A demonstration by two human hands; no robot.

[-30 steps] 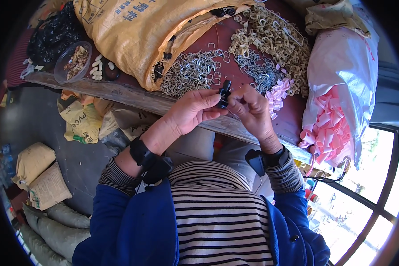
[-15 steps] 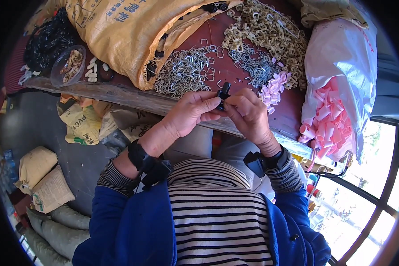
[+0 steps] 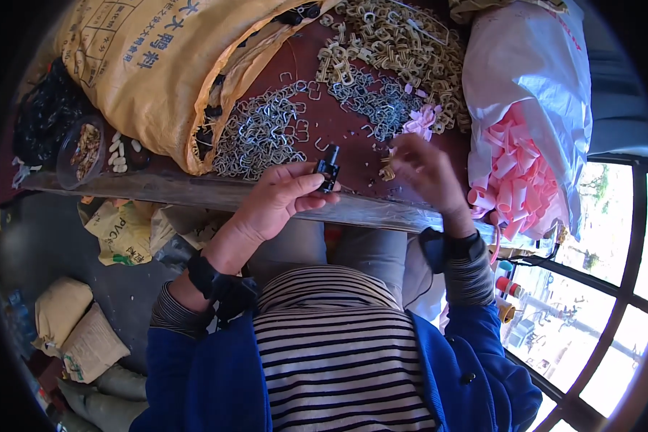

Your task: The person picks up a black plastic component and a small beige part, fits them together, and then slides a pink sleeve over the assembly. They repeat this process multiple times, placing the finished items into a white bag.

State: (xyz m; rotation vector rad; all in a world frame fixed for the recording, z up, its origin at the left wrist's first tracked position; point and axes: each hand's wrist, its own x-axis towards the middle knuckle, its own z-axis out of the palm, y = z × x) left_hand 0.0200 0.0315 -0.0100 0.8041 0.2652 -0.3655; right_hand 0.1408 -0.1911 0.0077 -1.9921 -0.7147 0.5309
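Note:
My left hand is closed around a small black plastic part with a round stub pointing up, held above the table's near edge. Further right, my right hand hovers over the table beside the pink pieces, its fingers smeared by motion. A small yellowish clip shows right by those fingertips; whether they grip it I cannot tell. Beyond my hands lie a heap of bent silver metal clips, a smaller heap of greyish clips, a few folded pink strips and a pile of yellowish clips.
An orange-yellow woven sack with black parts inside lies open at the far left. To the right stands a white sack spilling pink curled pieces. A clear bowl and a black plastic bag sit at the left end.
My right hand has let go of the black part and moved right, over the table. My left hand keeps the part. The whole view has shifted, moving the table things leftward.

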